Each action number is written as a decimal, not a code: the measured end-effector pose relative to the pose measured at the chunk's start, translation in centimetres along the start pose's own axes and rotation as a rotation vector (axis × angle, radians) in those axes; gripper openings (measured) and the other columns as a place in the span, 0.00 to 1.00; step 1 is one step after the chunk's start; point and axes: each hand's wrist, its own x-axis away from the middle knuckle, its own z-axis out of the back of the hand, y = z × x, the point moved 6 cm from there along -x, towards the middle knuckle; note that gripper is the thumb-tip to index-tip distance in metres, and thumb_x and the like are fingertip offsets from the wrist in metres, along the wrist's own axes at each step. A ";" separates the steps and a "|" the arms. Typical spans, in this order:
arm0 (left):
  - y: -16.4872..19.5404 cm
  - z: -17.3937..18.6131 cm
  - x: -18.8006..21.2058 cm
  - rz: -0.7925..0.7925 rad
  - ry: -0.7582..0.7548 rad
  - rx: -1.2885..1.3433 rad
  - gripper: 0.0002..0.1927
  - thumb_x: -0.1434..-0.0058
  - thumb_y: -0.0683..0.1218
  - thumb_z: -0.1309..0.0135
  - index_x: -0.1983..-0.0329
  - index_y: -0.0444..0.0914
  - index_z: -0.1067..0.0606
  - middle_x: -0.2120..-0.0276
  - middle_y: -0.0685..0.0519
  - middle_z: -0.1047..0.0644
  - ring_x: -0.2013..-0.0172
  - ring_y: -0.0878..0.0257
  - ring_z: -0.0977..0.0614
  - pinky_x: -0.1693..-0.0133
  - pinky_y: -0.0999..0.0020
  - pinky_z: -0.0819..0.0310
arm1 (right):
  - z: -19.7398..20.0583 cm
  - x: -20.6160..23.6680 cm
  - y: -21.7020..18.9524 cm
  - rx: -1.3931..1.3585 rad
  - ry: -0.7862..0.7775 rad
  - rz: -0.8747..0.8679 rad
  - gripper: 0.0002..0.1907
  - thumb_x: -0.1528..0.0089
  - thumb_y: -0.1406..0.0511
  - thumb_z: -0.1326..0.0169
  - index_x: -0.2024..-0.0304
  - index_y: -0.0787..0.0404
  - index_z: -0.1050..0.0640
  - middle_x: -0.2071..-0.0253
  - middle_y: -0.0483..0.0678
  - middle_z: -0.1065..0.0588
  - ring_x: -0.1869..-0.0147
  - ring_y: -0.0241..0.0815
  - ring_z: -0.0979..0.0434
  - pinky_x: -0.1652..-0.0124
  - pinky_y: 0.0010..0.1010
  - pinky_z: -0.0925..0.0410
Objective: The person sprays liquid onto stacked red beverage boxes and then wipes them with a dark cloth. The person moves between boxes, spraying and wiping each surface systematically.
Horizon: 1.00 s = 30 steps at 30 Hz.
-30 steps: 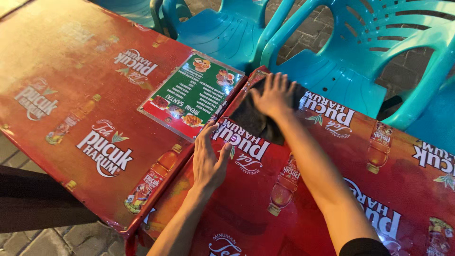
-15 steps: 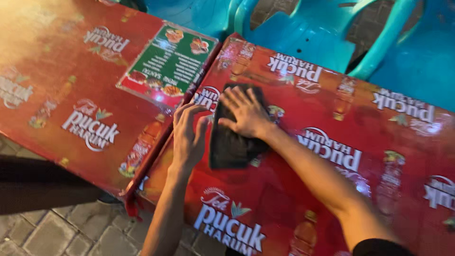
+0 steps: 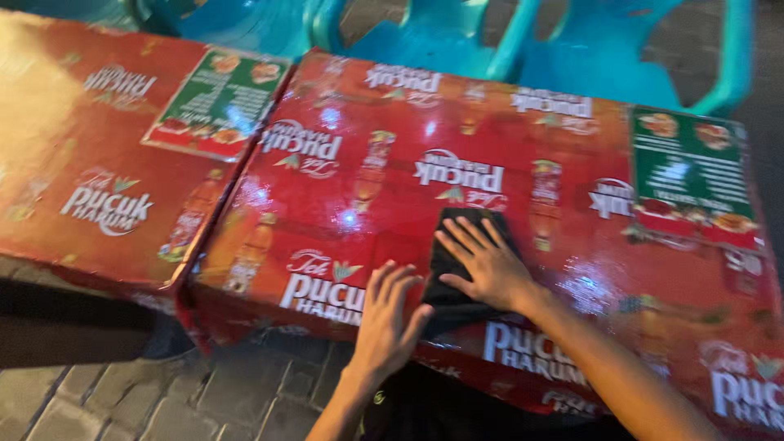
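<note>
My right hand (image 3: 483,263) lies flat, fingers spread, pressing a dark cloth (image 3: 453,306) onto a glossy red printed tabletop (image 3: 392,212). The cloth sits near the table's front edge, mostly under my palm. My left hand (image 3: 385,318) rests flat on the same table just left of the cloth, fingers apart, its fingertips close to the cloth's edge. The tabletop shines wet in patches.
A second red table (image 3: 90,155) stands butted against the left side. Green menu cards lie on the left table (image 3: 219,102) and at the far right (image 3: 690,175). Teal plastic chairs (image 3: 457,33) line the far side. Grey paving bricks (image 3: 220,392) lie below.
My right hand has slid the cloth from the table's far left corner toward the front middle. My left hand followed along the front edge. The view has shifted right.
</note>
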 end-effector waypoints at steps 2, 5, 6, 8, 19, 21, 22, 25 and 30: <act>2.4 -3.4 0.4 -0.079 -0.039 -0.028 0.26 0.35 0.55 0.43 0.40 0.36 0.29 0.37 0.45 0.30 0.30 0.43 0.38 0.31 0.43 0.49 | 0.7 4.8 1.4 0.028 -0.006 -0.107 0.42 0.37 0.43 0.51 0.27 0.56 0.41 0.24 0.55 0.45 0.21 0.56 0.51 0.29 0.57 0.59; 5.9 -7.2 1.2 -0.127 -0.071 -0.066 0.25 0.35 0.56 0.44 0.40 0.37 0.28 0.39 0.45 0.29 0.31 0.44 0.38 0.31 0.42 0.50 | 1.8 13.4 2.0 0.057 0.005 -0.228 0.42 0.38 0.43 0.51 0.27 0.54 0.40 0.24 0.54 0.44 0.21 0.56 0.50 0.29 0.56 0.58; 7.0 -8.3 1.1 -0.146 -0.070 -0.079 0.25 0.35 0.56 0.44 0.41 0.37 0.27 0.39 0.46 0.29 0.31 0.45 0.38 0.31 0.42 0.50 | 2.4 16.2 2.5 0.077 0.025 -0.262 0.41 0.38 0.43 0.51 0.27 0.53 0.39 0.24 0.53 0.44 0.21 0.55 0.49 0.29 0.56 0.57; 8.3 -9.1 1.3 -0.205 -0.051 -0.150 0.28 0.37 0.58 0.42 0.41 0.36 0.28 0.40 0.46 0.28 0.32 0.45 0.37 0.32 0.41 0.50 | 3.2 21.8 4.0 0.099 0.060 -0.373 0.42 0.38 0.43 0.50 0.27 0.53 0.39 0.25 0.54 0.44 0.21 0.55 0.49 0.29 0.57 0.56; 9.2 -9.9 2.7 -0.282 -0.067 -0.156 0.31 0.40 0.61 0.41 0.41 0.38 0.28 0.39 0.47 0.27 0.32 0.46 0.35 0.31 0.44 0.47 | 6.0 34.2 16.0 0.315 0.197 -1.118 0.46 0.35 0.39 0.57 0.28 0.65 0.41 0.26 0.67 0.47 0.22 0.70 0.56 0.39 0.77 0.60; 9.0 -10.0 2.8 -0.272 -0.042 -0.152 0.31 0.41 0.61 0.40 0.41 0.39 0.28 0.38 0.47 0.28 0.32 0.46 0.35 0.31 0.43 0.48 | 4.7 28.7 13.1 0.359 0.217 -1.046 0.42 0.34 0.42 0.51 0.31 0.66 0.36 0.27 0.65 0.43 0.22 0.69 0.50 0.38 0.82 0.55; 8.7 -10.2 2.8 -0.251 -0.047 -0.143 0.32 0.40 0.61 0.40 0.40 0.39 0.29 0.37 0.47 0.29 0.32 0.45 0.36 0.31 0.43 0.48 | 3.9 26.0 10.8 0.296 0.223 -0.977 0.40 0.35 0.43 0.48 0.33 0.64 0.34 0.27 0.60 0.40 0.20 0.65 0.46 0.34 0.82 0.53; 8.1 -10.1 2.6 -0.244 -0.019 -0.114 0.34 0.39 0.61 0.40 0.37 0.38 0.30 0.35 0.47 0.30 0.31 0.44 0.37 0.31 0.43 0.48 | 1.7 17.0 1.6 0.239 0.098 -0.591 0.39 0.40 0.48 0.44 0.34 0.64 0.36 0.29 0.64 0.40 0.24 0.67 0.46 0.37 0.76 0.52; 7.4 -9.8 2.5 -0.239 -0.022 -0.054 0.34 0.40 0.60 0.41 0.36 0.38 0.30 0.34 0.47 0.31 0.30 0.43 0.38 0.30 0.44 0.47 | 0.7 15.5 -7.4 -0.006 0.020 -0.186 0.44 0.41 0.45 0.46 0.28 0.56 0.39 0.25 0.57 0.44 0.20 0.59 0.54 0.30 0.63 0.60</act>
